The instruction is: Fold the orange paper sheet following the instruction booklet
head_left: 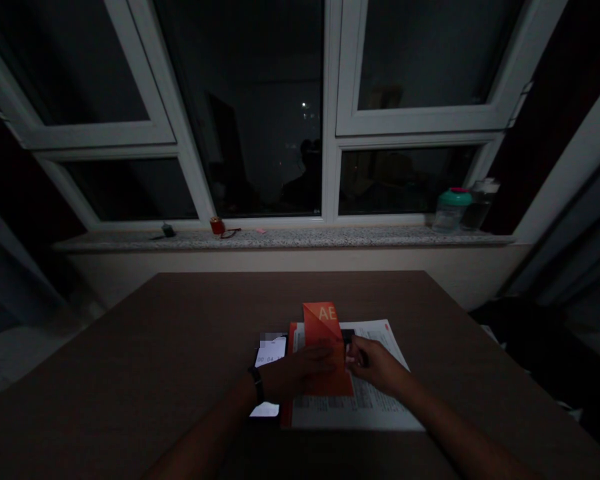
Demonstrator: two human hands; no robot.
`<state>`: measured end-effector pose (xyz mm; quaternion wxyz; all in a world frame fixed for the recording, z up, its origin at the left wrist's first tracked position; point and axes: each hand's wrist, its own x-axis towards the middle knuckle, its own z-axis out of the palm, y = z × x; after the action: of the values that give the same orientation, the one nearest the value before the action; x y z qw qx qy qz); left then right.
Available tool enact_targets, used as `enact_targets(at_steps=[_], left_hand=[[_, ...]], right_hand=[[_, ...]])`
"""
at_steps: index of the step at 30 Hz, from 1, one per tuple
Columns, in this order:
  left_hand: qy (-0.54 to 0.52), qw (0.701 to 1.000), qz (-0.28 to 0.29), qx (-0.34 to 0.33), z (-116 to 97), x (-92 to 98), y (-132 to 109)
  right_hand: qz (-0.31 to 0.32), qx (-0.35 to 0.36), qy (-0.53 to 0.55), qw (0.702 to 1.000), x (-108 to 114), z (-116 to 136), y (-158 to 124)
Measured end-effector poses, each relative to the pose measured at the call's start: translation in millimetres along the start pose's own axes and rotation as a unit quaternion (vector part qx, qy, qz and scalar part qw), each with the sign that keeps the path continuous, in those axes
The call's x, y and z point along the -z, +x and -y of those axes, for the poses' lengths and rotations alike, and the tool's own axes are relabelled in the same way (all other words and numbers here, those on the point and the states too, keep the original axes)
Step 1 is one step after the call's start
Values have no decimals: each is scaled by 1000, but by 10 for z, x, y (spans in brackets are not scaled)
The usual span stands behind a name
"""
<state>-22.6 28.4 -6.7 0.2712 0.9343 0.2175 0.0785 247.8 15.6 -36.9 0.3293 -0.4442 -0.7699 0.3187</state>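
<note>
Take twelve o'clock as straight ahead, toward the window (260,113). The brown tabletop (205,327) reaches toward the viewer. On it, near the view's six o'clock, lies a printed booklet (373,415) with an orange-red strip down its nine o'clock edge; its small print is too fine to read, and its pages look light and flexible.

Upon the booklet rests a folded orange sheet (325,328), its top poking past the booklet at twelve o'clock. It should be nearly weightless, bendable yet crisp along its diagonal crease, and easily dented or torn; the slick-looking face may slide on the page. It is best pressed flat at the middle and pinched lightly at an edge.

At its nine o'clock, beside the booklet, is a smartphone (272,351), rigid and likely smooth, its lit screen reading "00 04" with the remaining digits unclear. No brand can be read.

The left hand (310,365) lies palm down, fingers extended across the sheet. The right hand (373,361), at the sheet's three o'clock edge, has curled fingers; whether they pinch the paper cannot be told.

Smallest, pale letters "AE" mark the sheet's one o'clock corner.
</note>
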Motion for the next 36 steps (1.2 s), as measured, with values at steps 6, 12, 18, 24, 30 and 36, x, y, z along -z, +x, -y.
enact_targets(at_steps=[6,12,18,24,30,36], left_hand=[[15,1000,-19,6,-72,-28,10],[118,989,-74,44,-273,-183,109],[182,978,-94,40,-391,-219,140],[184,977,-103,32,-384,-210,112],[171,981,-84,42,-449,-143,99],[182,980,-62,50,-508,-79,110]], right_hand=[[31,3,2,1000,30,25,-18],[99,50,32,993,66,62,-92],[39,22,10,999,30,29,-43],[-23,18,-6,1000,-6,-7,20],[-39,36,-22,998,45,23,-8],[-48,60,-46,996,79,14,-11]])
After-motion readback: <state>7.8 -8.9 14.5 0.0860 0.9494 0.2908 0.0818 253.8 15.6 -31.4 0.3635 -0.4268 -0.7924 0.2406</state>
